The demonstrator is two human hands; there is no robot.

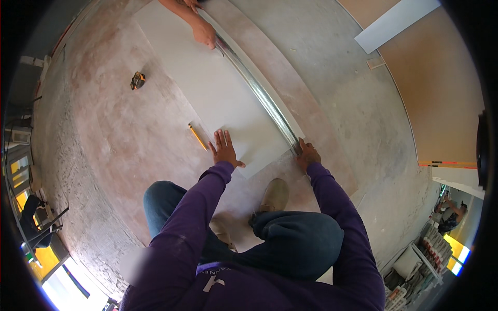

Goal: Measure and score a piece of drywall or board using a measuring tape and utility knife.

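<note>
A long pale board [218,83] lies flat on the floor in front of me. Along its right side runs a shiny metal channel [259,93]. My left hand [225,150] rests flat on the board's near left corner, fingers spread. At the channel's near end, my right hand [308,155] is closed round the metal, its fingertips partly hidden. A co-worker's hand [205,35] presses on the channel toward its far end; their other hand shows only in part at the top edge. A yellow pencil [197,136] lies on the floor just left of the board.
A black and yellow tape measure [137,81] sits on the floor to the left. Large brown boards [436,88] stand at the right, with a white strip [397,23] across them. Stacked materials [415,269] are at the lower right, and another person [452,215] is beyond.
</note>
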